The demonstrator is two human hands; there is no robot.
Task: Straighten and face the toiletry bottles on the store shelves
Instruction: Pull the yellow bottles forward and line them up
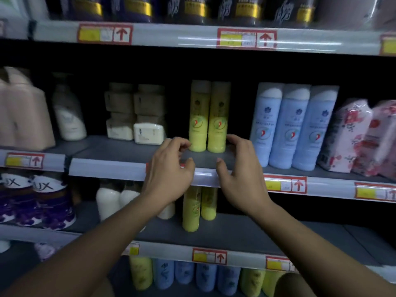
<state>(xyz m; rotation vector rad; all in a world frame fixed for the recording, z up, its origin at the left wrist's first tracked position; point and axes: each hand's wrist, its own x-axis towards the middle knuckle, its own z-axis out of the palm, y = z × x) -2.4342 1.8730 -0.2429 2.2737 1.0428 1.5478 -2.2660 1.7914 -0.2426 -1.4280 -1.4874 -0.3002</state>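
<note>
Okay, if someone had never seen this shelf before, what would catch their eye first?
Two bare hands, the left hand and right hand, reach in open at the middle shelf's front edge, either side of a pair of tall yellow plastic bottles standing upright. Right of these stand three pale blue plastic bottles. Red-framed price tags with arrows line the shelf rails.

The middle shelf (128, 151) is carrying two yellow bottles (209, 116) standing upright, touching, back from its front edge. Three blue bottles (293, 125) are standing nearer that edge rightward; cream packs (135, 116) are sitting toward the left.
</note>
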